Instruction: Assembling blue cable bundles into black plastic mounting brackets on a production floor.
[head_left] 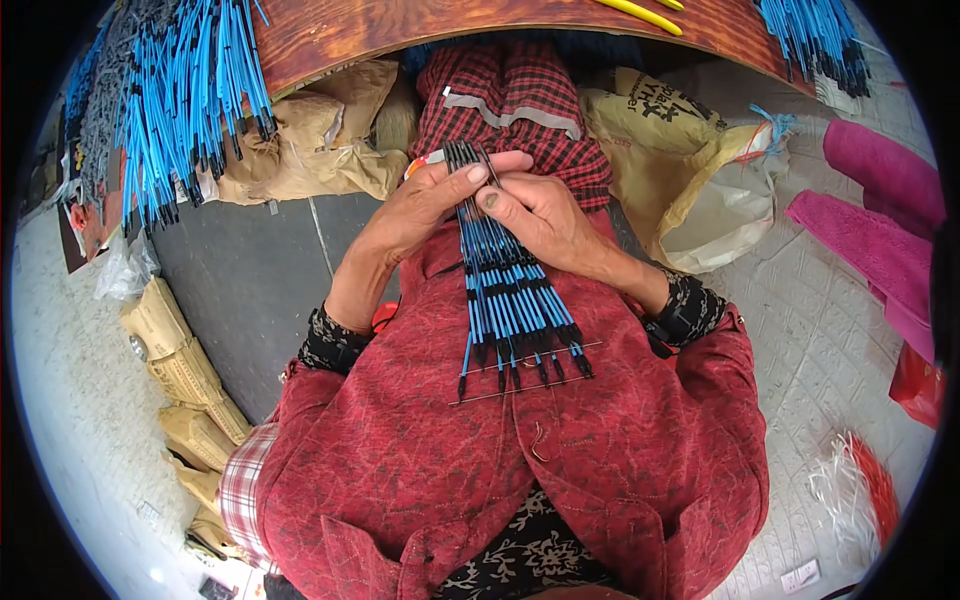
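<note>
A fan of thin blue sticks with black bands and black tips (pixel 510 300) spreads over my lap, its wide end toward my body. Two thin metal wires (pixel 522 397) run crosswise through the tips at that wide end. My left hand (pixel 432 198) grips the gathered narrow dark ends, thumb pressed on top, with something white and red-orange at a finger. From the other side, my right hand (pixel 543 218) is closed on the same bunch, thumb and fingers close to the left thumb. Some of the narrow ends are hidden by the fingers.
On the wooden table (pixel 380 25) ahead lie heaps of similar blue sticks (pixel 205 90) and a yellow tool handle (pixel 645 14). An open woven sack (pixel 715 190) stands at right, near magenta cloths (pixel 880 215). Brown paper packages (pixel 185 360) line the left floor.
</note>
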